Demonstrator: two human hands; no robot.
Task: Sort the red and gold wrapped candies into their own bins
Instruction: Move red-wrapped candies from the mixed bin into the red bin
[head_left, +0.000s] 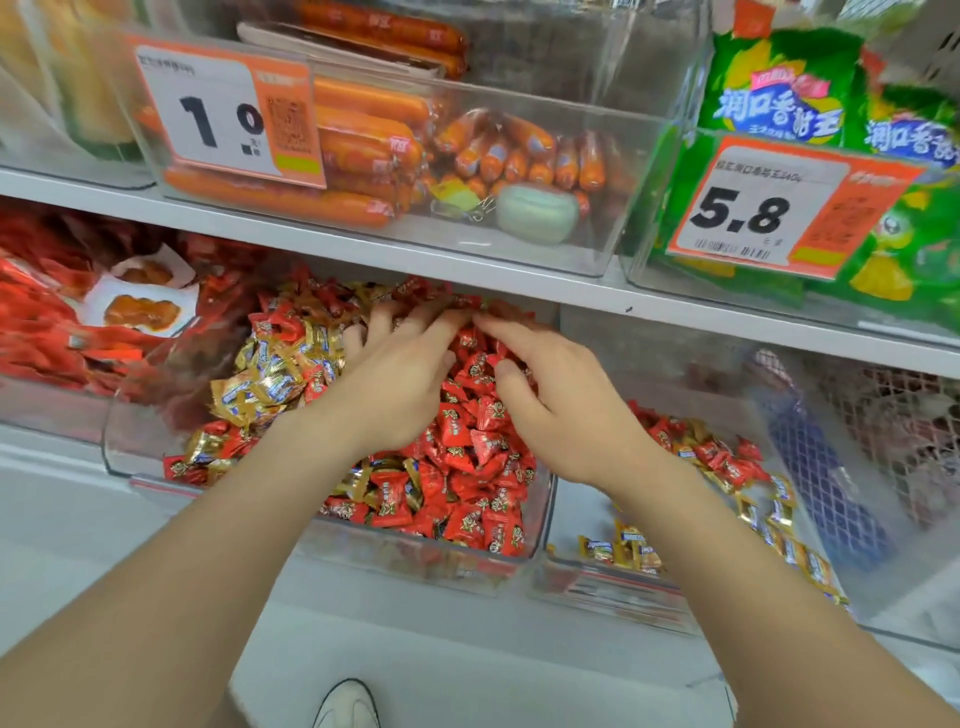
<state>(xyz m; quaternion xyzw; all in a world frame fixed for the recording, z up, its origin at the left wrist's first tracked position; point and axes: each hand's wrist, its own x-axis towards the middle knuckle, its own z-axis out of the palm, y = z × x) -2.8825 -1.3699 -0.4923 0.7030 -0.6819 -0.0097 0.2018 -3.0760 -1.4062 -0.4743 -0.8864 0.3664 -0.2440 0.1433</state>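
A clear centre bin (415, 564) on the lower shelf holds a mixed heap: red wrapped candies (467, 512) fill its right and front, and gold wrapped candies (270, 374) pile at its left. Both hands reach into the back of this heap. My left hand (395, 379) lies with spread fingers on the candies. My right hand (550, 405) stretches its fingers to meet the left fingertips, and its thumb rests on red candies. I see nothing pinched in either hand. The clear bin to the right (613, 587) holds gold candies (784, 525) with some red ones (727, 462) among them.
The upper shelf edge (519, 280) overhangs the bins closely. Above it stand a clear bin of orange sausages (363, 150) with a price tag and green snack bags (779, 83). Red snack packs (41, 322) lie at the left, and a mesh bag (831, 467) at the right.
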